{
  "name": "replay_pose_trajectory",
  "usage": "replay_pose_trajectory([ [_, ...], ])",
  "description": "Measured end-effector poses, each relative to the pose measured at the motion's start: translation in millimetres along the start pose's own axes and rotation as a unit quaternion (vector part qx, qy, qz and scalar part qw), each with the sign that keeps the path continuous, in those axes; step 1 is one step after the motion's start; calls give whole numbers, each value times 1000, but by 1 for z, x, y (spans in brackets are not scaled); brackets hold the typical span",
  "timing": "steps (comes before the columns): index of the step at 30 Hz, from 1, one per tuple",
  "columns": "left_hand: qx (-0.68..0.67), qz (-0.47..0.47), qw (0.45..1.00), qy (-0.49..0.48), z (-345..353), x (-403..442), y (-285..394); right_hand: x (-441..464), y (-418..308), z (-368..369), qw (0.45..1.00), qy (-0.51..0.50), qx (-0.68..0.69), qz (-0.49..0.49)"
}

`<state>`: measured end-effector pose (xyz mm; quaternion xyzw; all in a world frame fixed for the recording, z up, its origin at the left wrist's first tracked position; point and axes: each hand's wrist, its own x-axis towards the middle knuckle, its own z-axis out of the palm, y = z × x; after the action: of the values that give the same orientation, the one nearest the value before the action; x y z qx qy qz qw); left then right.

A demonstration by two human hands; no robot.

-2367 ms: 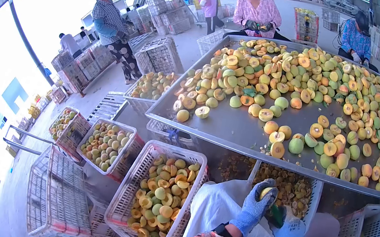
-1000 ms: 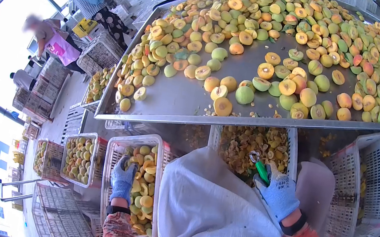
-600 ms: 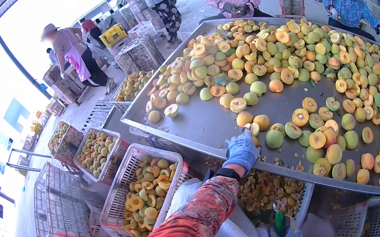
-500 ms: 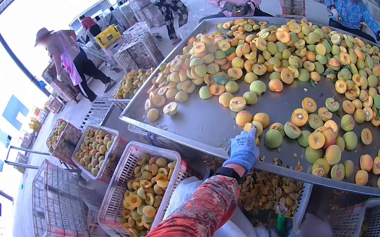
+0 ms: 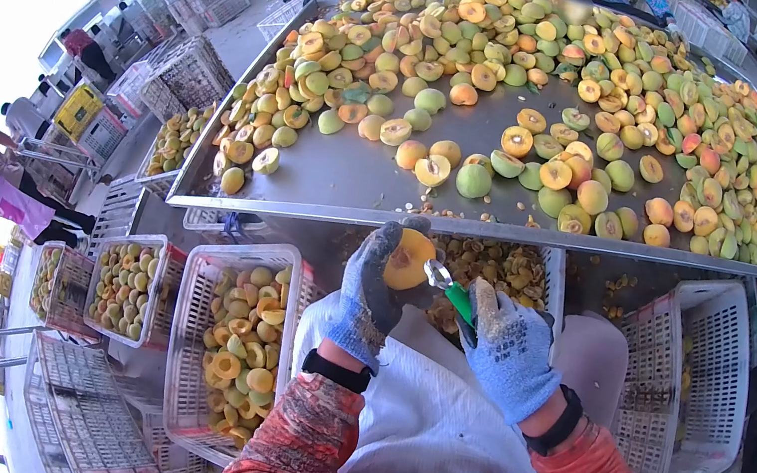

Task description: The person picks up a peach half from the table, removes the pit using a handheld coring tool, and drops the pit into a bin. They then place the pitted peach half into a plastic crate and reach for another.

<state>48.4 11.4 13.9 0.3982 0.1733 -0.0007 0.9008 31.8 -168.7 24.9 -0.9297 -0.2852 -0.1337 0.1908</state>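
Note:
My left hand (image 5: 370, 296), in a blue glove with dark palm coating, is closed around a yellow-fleshed peach half (image 5: 410, 262). Its cut face is turned toward my right hand. In my gloved right hand (image 5: 507, 356) is a pitting spoon (image 5: 459, 300) with a green handle and a metal head. The metal head is at the right edge of the peach half; whether it touches is hard to tell. Both hands are just in front of the metal table (image 5: 328, 177), above my lap. Many cut peaches (image 5: 556, 146) lie heaped over the table.
Below the table edge, a crate (image 5: 544, 276) holds pits and scraps. To my left stands a crate of peach halves (image 5: 243, 344), with more filled crates (image 5: 124, 288) beyond. A white crate (image 5: 702, 385) stands at my right. Other people work across the table and at far left.
My left hand has drawn back from the table with a peach half. My right hand has come up from my lap, bringing the pitting spoon to the fruit. The view has shifted.

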Motion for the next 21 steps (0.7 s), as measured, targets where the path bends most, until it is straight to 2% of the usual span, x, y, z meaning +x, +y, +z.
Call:
replay_pose_trajectory([
  [2,109,57,992,-20,8,-17,2,-2,-7,-3,999,8,-23,-23],
  [3,130,49,990,31,15,-23,1,-3,-11,-4,999,11,-31,-29],
  [4,128,50,990,28,11,-23,-4,-4,-15,-5,999,14,-39,-34],
  [6,160,130,978,17,2,-19,-16,-6,-18,-4,996,19,-74,-41],
  [8,184,139,973,22,5,-26,-16,-10,-20,-5,993,22,-107,-48],
  [10,176,78,980,46,23,-44,-4,-17,-23,-7,990,-14,-125,-67],
  [12,208,109,971,41,1,-32,-20,-22,-24,-6,990,-11,-123,-75],
  [13,240,138,960,40,-6,-29,-27,-24,-26,-7,992,-39,-98,-63],
  [14,215,134,967,43,-3,-31,-27,-25,-27,-8,994,-64,-76,-52],
  [16,234,178,953,72,-7,-28,-34,-27,-26,-4,993,-62,-81,-55],
  [18,185,38,976,104,33,-63,-5,-29,-24,-5,993,-72,-81,-55],
  [20,198,56,974,92,27,-59,-12,-31,-23,-7,994,-82,60,-26],
  [21,260,120,954,84,21,-54,-18,-30,-28,-9,990,-110,89,19],
])
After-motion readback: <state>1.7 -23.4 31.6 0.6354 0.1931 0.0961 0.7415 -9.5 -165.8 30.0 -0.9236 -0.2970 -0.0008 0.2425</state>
